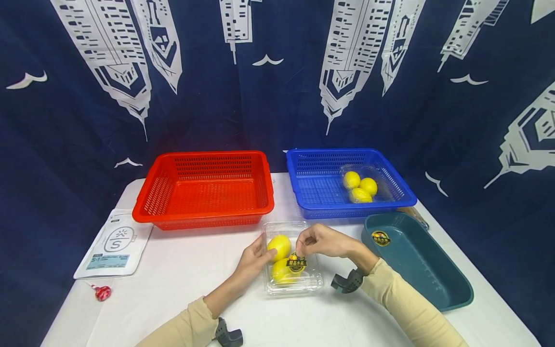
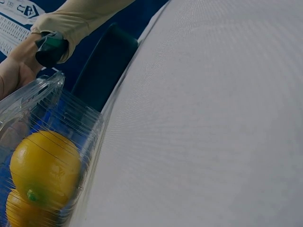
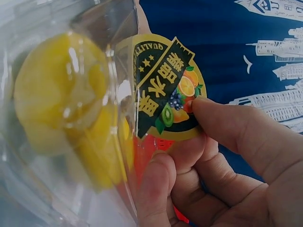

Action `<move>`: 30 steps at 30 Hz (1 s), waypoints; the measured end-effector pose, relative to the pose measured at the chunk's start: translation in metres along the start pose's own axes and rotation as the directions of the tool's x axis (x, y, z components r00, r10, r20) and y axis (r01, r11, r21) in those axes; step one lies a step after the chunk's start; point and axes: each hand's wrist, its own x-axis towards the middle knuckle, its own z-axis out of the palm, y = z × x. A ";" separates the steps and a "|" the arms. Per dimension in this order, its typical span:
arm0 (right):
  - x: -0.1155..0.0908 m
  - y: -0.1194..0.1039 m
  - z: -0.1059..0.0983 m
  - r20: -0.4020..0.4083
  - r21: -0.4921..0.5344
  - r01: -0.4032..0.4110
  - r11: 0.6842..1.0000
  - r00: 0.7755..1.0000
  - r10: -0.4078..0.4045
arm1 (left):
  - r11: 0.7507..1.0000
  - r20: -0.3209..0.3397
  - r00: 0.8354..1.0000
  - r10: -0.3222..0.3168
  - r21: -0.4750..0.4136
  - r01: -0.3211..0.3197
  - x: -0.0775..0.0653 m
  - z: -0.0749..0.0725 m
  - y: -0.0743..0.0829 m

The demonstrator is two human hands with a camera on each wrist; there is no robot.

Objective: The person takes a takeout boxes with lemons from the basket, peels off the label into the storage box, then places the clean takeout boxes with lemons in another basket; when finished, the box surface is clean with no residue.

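A clear plastic clamshell box (image 1: pixel 314 284) with yellow lemons (image 1: pixel 279 246) inside lies on the white table, its lid down. My left hand (image 1: pixel 253 260) grips the box's left side, thumb over the top. Between thumb and index finger, my right hand (image 1: pixel 323 241) pinches the edge of a round black-and-gold fruit sticker (image 3: pixel 165 90). The sticker's other side lies against the clear lid. In the left wrist view, a lemon (image 2: pixel 45 170) shows through the box's ribbed wall, while the left hand is mostly hidden there.
A red basket (image 1: pixel 204 219) stands at the back left. At the back right, a blue basket (image 1: pixel 316 193) holds another clear box of lemons (image 1: pixel 360 194). A dark green tray (image 1: pixel 427 260) on the right bears a similar sticker (image 1: pixel 380 238). A white pouch (image 1: pixel 114 246) and red-wrapped lollipop (image 1: pixel 102 293) lie left.
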 end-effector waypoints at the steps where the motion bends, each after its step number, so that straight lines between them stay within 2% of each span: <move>1: 0.000 0.000 0.000 0.001 0.005 0.000 1.000 1.000 0.000 | 1.000 -0.001 1.000 0.000 -0.001 0.000 0.000 0.000 0.000; 27: 0.001 0.007 -0.006 0.019 0.075 -0.002 0.997 1.000 0.001 | 1.000 -0.006 1.000 0.005 0.012 -0.005 0.000 -0.001 -0.001; 30: 0.001 0.010 -0.008 -0.006 0.106 -0.023 0.994 1.000 0.024 | 1.000 -0.013 1.000 0.007 0.013 -0.007 0.000 0.000 -0.002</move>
